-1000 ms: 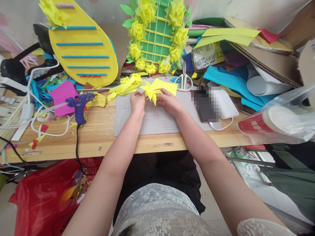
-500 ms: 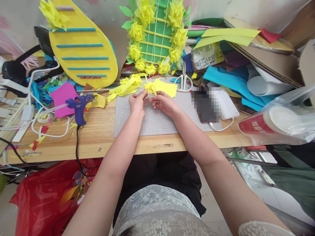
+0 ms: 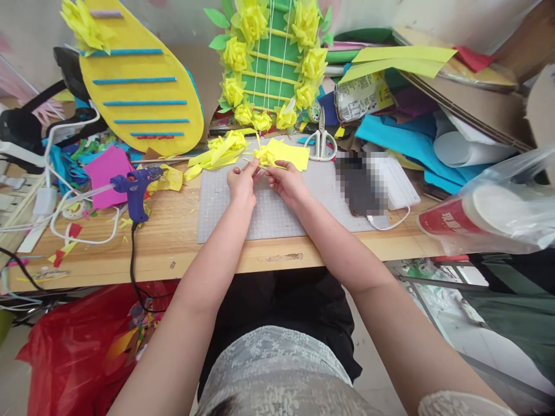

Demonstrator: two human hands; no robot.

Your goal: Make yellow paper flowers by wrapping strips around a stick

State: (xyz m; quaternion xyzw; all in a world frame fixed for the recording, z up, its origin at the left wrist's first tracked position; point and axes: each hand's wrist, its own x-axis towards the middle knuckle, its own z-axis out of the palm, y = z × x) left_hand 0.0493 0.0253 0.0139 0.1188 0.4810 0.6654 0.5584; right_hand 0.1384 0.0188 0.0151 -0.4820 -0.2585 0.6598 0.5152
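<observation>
A small yellow flower (image 3: 265, 155) of thin, crinkled paper is held above the grey gridded mat (image 3: 225, 211), at between one and two o'clock from the left hand (image 3: 243, 182) and near eleven o'clock from the right hand (image 3: 285, 182). Its base seems to be pinched in the left grip, thumb against forefinger; the right fingers are half curled close by, and whether they are closed on anything cannot be told. No clear long axis is shown by the spread petals, though one narrow strip is pointed to twelve o'clock. A flat, smooth yellow sheet (image 3: 297, 157) is seen at three o'clock, limp folded yellow strips (image 3: 223, 149) at nine, and smooth-grained wood is shown by the table (image 3: 165, 251).
</observation>
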